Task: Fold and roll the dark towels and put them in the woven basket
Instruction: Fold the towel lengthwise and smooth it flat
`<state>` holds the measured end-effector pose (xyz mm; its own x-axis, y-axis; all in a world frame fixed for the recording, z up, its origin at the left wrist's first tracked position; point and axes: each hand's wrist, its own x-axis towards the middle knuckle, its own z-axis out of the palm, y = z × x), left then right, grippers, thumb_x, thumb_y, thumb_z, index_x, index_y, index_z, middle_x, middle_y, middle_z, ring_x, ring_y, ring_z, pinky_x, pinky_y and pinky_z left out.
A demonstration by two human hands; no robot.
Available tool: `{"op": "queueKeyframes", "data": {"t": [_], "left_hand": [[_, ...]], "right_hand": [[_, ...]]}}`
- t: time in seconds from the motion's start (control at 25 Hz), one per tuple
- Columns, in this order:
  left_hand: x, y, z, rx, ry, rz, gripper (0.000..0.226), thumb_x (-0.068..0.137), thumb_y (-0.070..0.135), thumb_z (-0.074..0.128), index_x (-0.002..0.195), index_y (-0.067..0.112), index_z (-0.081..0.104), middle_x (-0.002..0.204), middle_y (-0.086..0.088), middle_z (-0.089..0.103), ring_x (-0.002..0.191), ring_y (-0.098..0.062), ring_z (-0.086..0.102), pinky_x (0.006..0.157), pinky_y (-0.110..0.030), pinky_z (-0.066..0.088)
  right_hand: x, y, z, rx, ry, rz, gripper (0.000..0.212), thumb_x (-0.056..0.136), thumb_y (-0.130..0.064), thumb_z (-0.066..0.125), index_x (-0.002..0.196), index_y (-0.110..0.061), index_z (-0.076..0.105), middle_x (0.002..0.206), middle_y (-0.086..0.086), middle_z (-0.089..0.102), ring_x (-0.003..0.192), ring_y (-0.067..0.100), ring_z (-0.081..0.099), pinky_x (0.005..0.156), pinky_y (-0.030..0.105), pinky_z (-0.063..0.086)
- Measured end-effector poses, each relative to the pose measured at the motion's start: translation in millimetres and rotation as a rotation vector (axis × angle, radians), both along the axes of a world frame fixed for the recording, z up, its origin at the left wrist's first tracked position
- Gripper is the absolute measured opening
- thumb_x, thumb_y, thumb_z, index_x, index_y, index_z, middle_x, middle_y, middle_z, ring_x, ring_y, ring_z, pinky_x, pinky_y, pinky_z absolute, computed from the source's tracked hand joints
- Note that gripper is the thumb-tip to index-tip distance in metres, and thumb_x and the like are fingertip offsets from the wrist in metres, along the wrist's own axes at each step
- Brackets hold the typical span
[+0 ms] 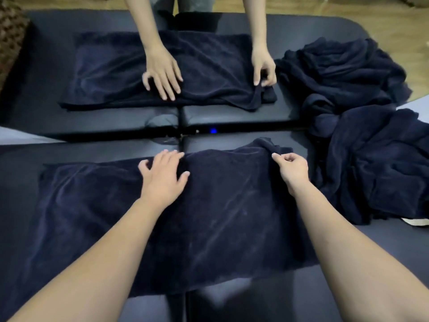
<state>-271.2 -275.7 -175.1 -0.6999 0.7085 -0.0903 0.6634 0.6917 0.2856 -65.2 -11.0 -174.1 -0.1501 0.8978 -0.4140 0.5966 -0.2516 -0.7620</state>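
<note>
A dark navy towel (209, 217) lies spread flat across the near padded table in front of me. My left hand (162, 175) rests flat on its far edge near the middle, fingers spread. My right hand (292, 168) pinches the towel's far right corner, which is lifted into a small ridge. No woven basket is in view.
Across the table another person presses one hand (162, 73) on a second dark towel (130, 73) and pinches its corner with the other hand (264, 68). A heap of loose dark towels (362, 126) fills the right side. A blue light (213, 130) glows in the gap between the tables.
</note>
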Motion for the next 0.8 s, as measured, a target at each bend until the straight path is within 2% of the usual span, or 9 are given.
{"op": "queueKeyframes", "data": {"t": [0.08, 0.16, 0.24, 0.32, 0.4, 0.48, 0.56, 0.68, 0.8], "left_hand": [[4.7, 36.5, 1.1, -0.025, -0.049, -0.077, 0.060, 0.095, 0.055, 0.053, 0.148, 0.031, 0.038, 0.146, 0.007, 0.049, 0.140, -0.015, 0.036, 0.111, -0.052, 0.015], [12.7, 76.4, 1.4, -0.040, -0.133, -0.100, 0.069, 0.092, 0.060, 0.056, 0.150, 0.030, 0.034, 0.141, 0.007, 0.053, 0.135, -0.018, 0.039, 0.110, -0.053, 0.017], [21.2, 111.1, 0.4, -0.025, -0.214, -0.107, 0.076, 0.087, 0.064, 0.059, 0.150, 0.031, 0.033, 0.133, 0.010, 0.056, 0.130, -0.019, 0.041, 0.107, -0.053, 0.022], [26.1, 135.9, -1.2, -0.015, -0.303, -0.082, 0.079, 0.082, 0.068, 0.063, 0.147, 0.032, 0.037, 0.124, 0.013, 0.057, 0.126, -0.018, 0.042, 0.100, -0.049, 0.025], [29.2, 158.1, -2.4, -0.102, -0.319, -0.098, 0.070, 0.078, 0.072, 0.063, 0.136, 0.036, 0.049, 0.121, 0.011, 0.055, 0.123, -0.018, 0.042, 0.090, -0.045, 0.024], [34.1, 174.6, -4.2, -0.162, -0.305, -0.157, 0.050, 0.078, 0.072, 0.064, 0.116, 0.040, 0.059, 0.116, 0.008, 0.052, 0.119, -0.019, 0.040, 0.086, -0.044, 0.025], [42.0, 185.9, -6.0, -0.084, -0.334, -0.199, 0.034, 0.081, 0.066, 0.064, 0.100, 0.039, 0.055, 0.107, 0.010, 0.050, 0.114, -0.015, 0.039, 0.084, -0.042, 0.024], [53.8, 199.7, -4.1, 0.112, -0.428, -0.218, 0.025, 0.088, 0.056, 0.063, 0.097, 0.038, 0.048, 0.093, 0.014, 0.051, 0.108, 0.002, 0.037, 0.085, -0.038, 0.022], [59.6, 219.7, 3.3, 0.211, -0.661, -0.173, 0.018, 0.092, 0.045, 0.064, 0.093, 0.030, 0.054, 0.098, 0.011, 0.065, 0.109, -0.019, 0.058, 0.100, -0.041, 0.034]], "right_hand": [[-0.8, 9.3, 0.2, 0.027, 0.094, 0.002, 0.032, 0.083, -0.029, 0.077, 0.064, -0.024, 0.051, 0.051, -0.019, 0.047, 0.051, 0.003, 0.040, 0.045, 0.015, 0.035], [8.1, 18.8, -0.8, 0.055, 0.126, -0.012, 0.035, 0.084, -0.026, 0.075, 0.063, -0.024, 0.046, 0.052, -0.019, 0.045, 0.048, -0.001, 0.037, 0.051, 0.019, 0.034], [15.4, 24.4, -1.5, -0.012, 0.143, -0.018, 0.035, 0.083, -0.029, 0.076, 0.067, -0.025, 0.045, 0.062, -0.013, 0.045, 0.057, 0.005, 0.040, 0.057, 0.027, 0.032], [16.7, 24.6, 2.7, -0.148, 0.113, 0.022, 0.035, 0.078, -0.040, 0.080, 0.077, -0.026, 0.048, 0.070, -0.005, 0.047, 0.060, 0.013, 0.040, 0.053, 0.030, 0.031], [17.1, 25.7, 10.3, -0.291, 0.049, 0.076, 0.053, 0.066, -0.058, 0.084, 0.094, -0.024, 0.055, 0.081, -0.003, 0.058, 0.065, 0.016, 0.053, 0.052, 0.027, 0.037], [18.1, 28.6, 14.8, -0.418, 0.030, 0.169, 0.068, 0.058, -0.065, 0.086, 0.102, -0.019, 0.064, 0.096, 0.001, 0.073, 0.084, 0.021, 0.071, 0.064, 0.030, 0.052], [18.6, 29.0, 18.3, -0.447, 0.041, 0.226, 0.060, 0.062, -0.058, 0.089, 0.100, -0.015, 0.070, 0.094, 0.003, 0.078, 0.083, 0.020, 0.076, 0.065, 0.031, 0.057], [14.4, 26.1, 14.3, -0.297, 0.091, 0.144, 0.036, 0.075, -0.033, 0.087, 0.094, -0.015, 0.063, 0.088, 0.003, 0.076, 0.073, 0.017, 0.073, 0.060, 0.030, 0.057], [18.3, 27.0, 8.9, -0.297, 0.355, -0.026, 0.020, 0.087, -0.026, 0.077, 0.092, -0.016, 0.061, 0.085, 0.003, 0.072, 0.083, 0.022, 0.068, 0.071, 0.036, 0.058]]}}
